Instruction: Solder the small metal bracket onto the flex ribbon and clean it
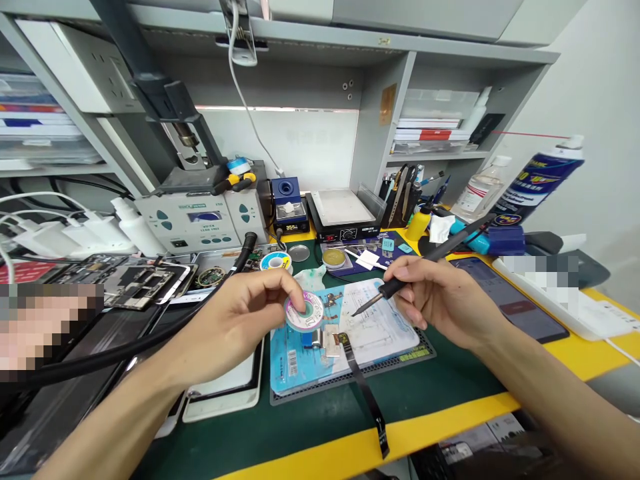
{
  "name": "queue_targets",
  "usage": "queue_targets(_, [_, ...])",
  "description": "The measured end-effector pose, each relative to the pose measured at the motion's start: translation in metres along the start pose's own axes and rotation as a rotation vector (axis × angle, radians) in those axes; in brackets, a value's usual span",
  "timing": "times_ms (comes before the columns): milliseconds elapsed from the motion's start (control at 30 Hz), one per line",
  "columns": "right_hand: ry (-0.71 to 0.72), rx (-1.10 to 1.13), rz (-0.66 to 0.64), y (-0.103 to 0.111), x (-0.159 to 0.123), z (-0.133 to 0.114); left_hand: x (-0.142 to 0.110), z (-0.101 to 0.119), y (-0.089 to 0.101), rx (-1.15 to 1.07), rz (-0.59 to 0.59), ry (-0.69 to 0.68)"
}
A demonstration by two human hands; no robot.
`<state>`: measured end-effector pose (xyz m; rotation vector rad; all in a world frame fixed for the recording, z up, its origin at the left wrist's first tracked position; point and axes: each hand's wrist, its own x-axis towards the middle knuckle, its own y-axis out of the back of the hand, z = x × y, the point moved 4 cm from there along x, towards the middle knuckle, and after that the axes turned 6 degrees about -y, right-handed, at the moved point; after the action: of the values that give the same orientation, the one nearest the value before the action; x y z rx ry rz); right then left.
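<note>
1. Spool (304,312) sits in my left hand (235,327). On my feed, the thumb and fingers are closed on its rim in a firm pinch, with its pale face and green core tilted up toward the camera. The print on it is too small to read, and I cannot tell what is wound on it.
2. My right hand (440,293) is closed around the dark handle of a soldering iron (395,285), gripping it much like a pen.
3. The iron's long axis runs from upper right to lower left, so its thin tip points left toward the spool. The tip stops just short of it, with a clear gap between them. The left hand is the nearer one, since it holds the spool.
4. Both hands are above a blue printed sheet (380,340), with a black ribbon cable (367,393) trailing from it across a green mat (320,427). The mat lies on the yellow bench (380,440).
5. Farther back I see a soldering station (187,223), phone boards (135,283) to the left, and a spray can (540,183) to the right.
</note>
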<state>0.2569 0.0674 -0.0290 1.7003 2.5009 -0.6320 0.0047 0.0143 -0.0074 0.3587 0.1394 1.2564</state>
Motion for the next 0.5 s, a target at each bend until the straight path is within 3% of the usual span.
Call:
queue_targets(133, [0.005,-0.001,0.005,-0.0004,-0.0001,-0.0009,0.0017,-0.0006,-0.0023,0.003,0.043,0.016])
queue_targets(333, [0.011,-0.003,0.007,0.0002,-0.0011,-0.0023,0.0015,0.0035,-0.0095,0.177,-0.021,0.018])
queue_targets(500, [0.013,0.001,0.005,-0.0001,-0.001,-0.0033,0.003,-0.0007,-0.0053,0.082,0.021,0.033])
